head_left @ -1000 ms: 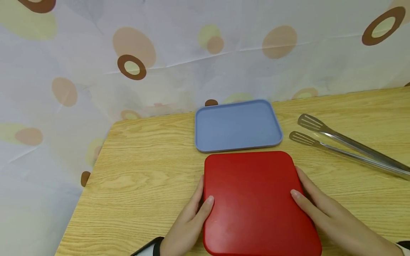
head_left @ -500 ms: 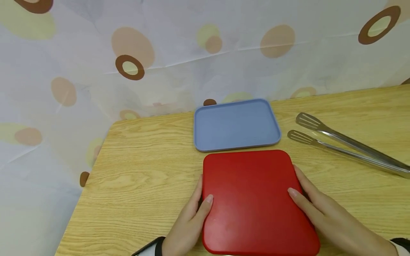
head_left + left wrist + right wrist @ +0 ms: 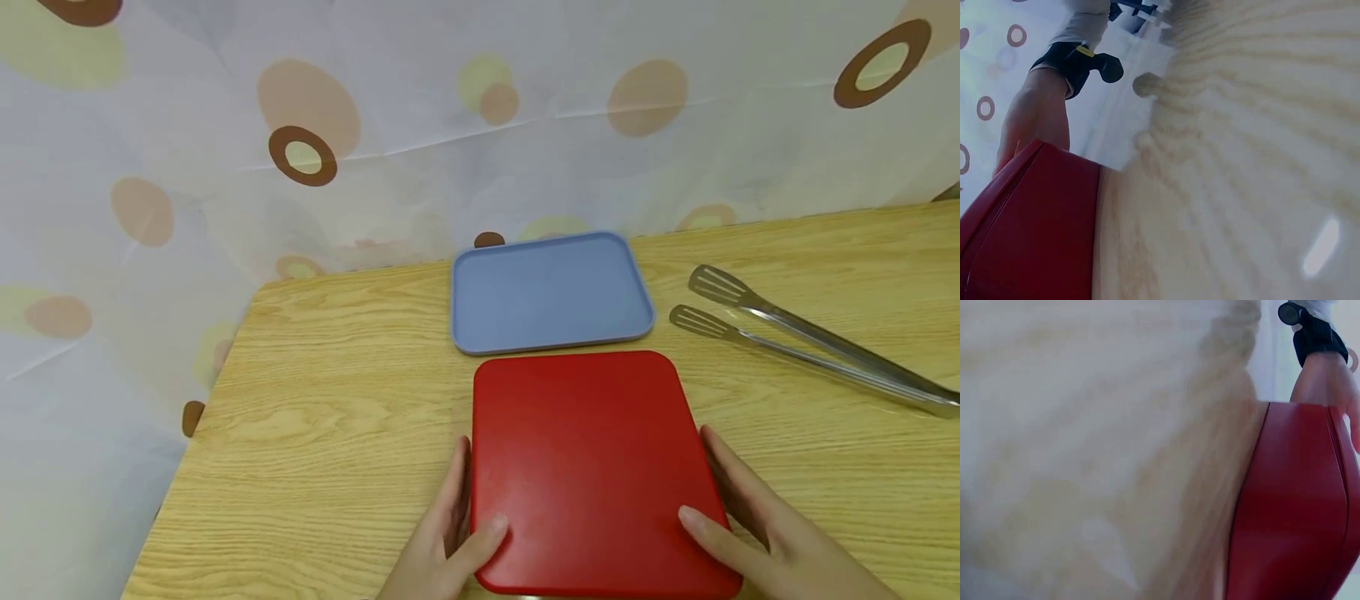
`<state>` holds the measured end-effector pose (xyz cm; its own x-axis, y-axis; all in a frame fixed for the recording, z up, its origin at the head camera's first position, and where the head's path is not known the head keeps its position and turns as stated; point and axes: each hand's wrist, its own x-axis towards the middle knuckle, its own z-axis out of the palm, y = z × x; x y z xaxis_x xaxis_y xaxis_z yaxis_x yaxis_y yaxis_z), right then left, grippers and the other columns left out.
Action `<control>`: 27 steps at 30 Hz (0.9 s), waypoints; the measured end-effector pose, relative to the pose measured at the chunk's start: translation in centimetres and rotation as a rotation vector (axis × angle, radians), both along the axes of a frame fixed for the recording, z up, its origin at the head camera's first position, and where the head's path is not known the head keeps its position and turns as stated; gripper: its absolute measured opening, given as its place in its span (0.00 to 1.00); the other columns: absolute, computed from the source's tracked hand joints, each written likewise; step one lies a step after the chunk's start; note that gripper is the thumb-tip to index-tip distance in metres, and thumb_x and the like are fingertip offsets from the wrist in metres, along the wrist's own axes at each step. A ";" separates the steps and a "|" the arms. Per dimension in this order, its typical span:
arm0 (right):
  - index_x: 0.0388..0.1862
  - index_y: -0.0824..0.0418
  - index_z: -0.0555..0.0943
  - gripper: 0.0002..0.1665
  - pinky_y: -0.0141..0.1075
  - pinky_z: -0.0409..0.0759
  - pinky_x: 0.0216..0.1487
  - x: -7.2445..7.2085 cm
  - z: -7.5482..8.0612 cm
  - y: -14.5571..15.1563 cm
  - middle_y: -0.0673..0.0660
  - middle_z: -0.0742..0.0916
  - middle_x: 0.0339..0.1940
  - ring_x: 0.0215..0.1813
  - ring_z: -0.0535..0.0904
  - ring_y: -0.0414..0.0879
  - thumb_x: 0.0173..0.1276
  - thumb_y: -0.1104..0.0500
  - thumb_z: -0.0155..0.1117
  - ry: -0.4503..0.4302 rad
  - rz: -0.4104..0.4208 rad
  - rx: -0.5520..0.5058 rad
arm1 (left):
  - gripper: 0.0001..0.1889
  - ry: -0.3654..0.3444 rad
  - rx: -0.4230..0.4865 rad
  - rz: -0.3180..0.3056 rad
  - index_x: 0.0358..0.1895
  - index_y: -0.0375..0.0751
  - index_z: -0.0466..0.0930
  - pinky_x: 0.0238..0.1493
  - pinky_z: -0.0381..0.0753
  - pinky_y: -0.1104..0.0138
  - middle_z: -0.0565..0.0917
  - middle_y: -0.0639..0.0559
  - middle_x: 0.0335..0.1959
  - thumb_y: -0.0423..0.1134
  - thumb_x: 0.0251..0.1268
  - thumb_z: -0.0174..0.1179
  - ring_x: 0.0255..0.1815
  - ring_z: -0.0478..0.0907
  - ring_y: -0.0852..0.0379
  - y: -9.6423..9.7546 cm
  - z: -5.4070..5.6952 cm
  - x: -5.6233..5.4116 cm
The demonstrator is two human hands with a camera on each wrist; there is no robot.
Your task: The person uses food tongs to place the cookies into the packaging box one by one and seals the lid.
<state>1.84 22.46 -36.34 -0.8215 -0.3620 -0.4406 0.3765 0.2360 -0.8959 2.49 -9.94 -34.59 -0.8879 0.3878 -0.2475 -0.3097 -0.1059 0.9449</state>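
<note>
A square red box [image 3: 585, 467] with rounded corners and a lid seam rests on the wooden table, its smooth top facing up. At its left side my left hand [image 3: 442, 542] holds it, thumb lying on the top near the front corner and fingers stretched along the side wall. The right hand [image 3: 772, 525] mirrors this at the right side, its thumb over the top edge. Box walls [image 3: 1035, 231] show close up in the left wrist view, with a hand [image 3: 1035, 119] at the far edge. In the right wrist view another hand [image 3: 1329, 381] appears behind the box.
A shallow blue tray [image 3: 551, 296] lies right behind the box. Steel slotted tongs [image 3: 810, 342] rest to the right, spread apart. Wood-grain tabletop [image 3: 315, 433] extends on the left, and a patterned cloth [image 3: 420, 108] hangs behind the table.
Both hands have slid back toward the person along the box sides, thumbs now nearer the front corners. Box, tray and tongs keep their places, apart from a slight camera shift.
</note>
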 end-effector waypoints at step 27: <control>0.79 0.41 0.34 0.46 0.22 0.73 0.48 -1.8 0.4 0.7 0.58 0.49 0.80 0.74 0.53 0.68 0.76 0.50 0.51 0.281 0.057 0.284 | 0.45 0.068 -0.204 -0.033 0.79 0.51 0.33 0.74 0.46 0.49 0.38 0.54 0.79 0.47 0.70 0.57 0.79 0.36 0.48 0.3 0.9 -1.7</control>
